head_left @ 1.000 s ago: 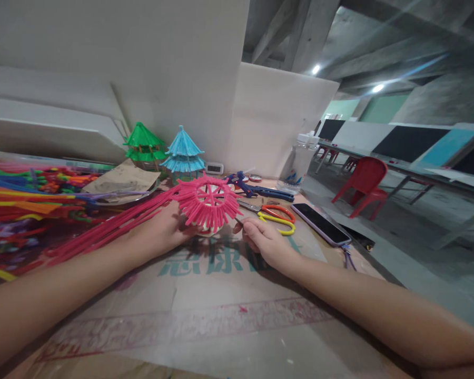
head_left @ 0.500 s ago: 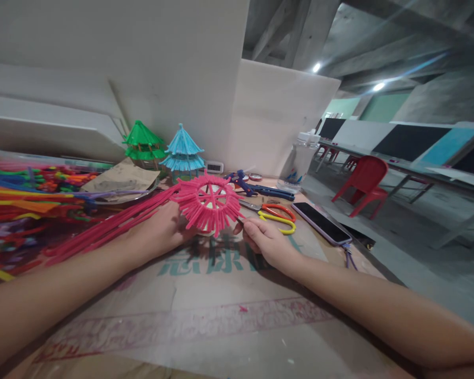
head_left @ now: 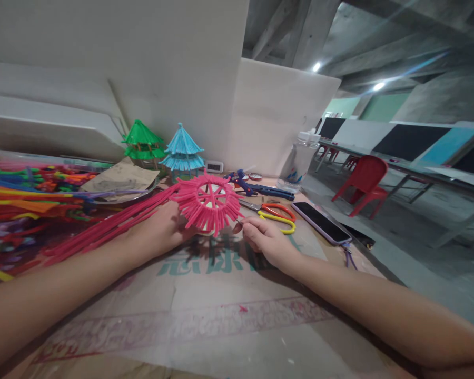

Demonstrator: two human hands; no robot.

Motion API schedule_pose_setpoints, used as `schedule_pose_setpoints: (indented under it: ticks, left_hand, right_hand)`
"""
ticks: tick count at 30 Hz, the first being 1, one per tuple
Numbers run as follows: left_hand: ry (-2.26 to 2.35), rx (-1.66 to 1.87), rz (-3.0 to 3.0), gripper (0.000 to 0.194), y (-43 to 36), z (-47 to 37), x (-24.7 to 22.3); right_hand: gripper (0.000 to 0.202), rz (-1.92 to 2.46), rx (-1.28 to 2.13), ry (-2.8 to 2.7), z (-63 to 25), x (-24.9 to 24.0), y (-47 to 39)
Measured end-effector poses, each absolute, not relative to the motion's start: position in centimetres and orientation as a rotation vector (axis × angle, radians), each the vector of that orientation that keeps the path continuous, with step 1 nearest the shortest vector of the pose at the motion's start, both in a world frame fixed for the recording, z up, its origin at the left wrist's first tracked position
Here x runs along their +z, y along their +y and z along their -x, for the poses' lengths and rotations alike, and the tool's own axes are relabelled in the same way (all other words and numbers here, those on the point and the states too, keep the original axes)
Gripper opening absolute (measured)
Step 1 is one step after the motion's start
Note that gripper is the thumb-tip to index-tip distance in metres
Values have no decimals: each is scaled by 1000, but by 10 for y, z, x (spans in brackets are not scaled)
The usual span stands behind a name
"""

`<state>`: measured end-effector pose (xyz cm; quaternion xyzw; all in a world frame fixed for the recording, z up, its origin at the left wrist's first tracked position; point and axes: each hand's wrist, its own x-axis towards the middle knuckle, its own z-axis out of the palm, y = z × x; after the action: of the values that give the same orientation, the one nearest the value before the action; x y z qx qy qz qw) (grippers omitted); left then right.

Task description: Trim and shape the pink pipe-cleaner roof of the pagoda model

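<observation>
A round pink piece of fuzzy stems (head_left: pixel 224 216), with a spoked ring in its centre and a fringe around it, is held above the cardboard-covered table. My left hand (head_left: pixel 171 223) grips it from the left, its fingertips hidden behind the fringe. At the lower right edge, my right hand (head_left: pixel 260 234) pinches a small, thin dark item whose kind I cannot make out. Long pink stems (head_left: pixel 102 227) lie beside my left forearm. Scissors (head_left: pixel 280 217) with red and yellow handles rest just beyond my right hand.
Behind stand a green model pavilion (head_left: pixel 142 141) and a blue one (head_left: pixel 182 150). A glue gun (head_left: pixel 243 181), pliers (head_left: pixel 272 192), a clear bottle (head_left: pixel 296 163) and a phone (head_left: pixel 323 223) are at the right. Colourful stems (head_left: pixel 27 200) pile up at left.
</observation>
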<state>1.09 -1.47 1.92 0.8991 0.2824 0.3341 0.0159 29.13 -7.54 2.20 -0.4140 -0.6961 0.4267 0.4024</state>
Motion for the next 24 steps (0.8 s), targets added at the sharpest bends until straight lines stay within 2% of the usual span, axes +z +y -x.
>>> schedule_pose_setpoints:
  ticks: [7, 17, 24]
  left_hand:
    - [902, 1009, -2828, 44, -17, -11, 22]
    - [890, 987, -2793, 48, -16, -10, 22]
    - [886, 986, -2781, 46, -17, -13, 23]
  right_hand:
    - [63, 1013, 1128, -1718, -290, 23, -76]
    - [56, 1046, 1130, -1704, -289, 23, -75]
    - [62, 1001, 1159, -1697, -291, 22, -76]
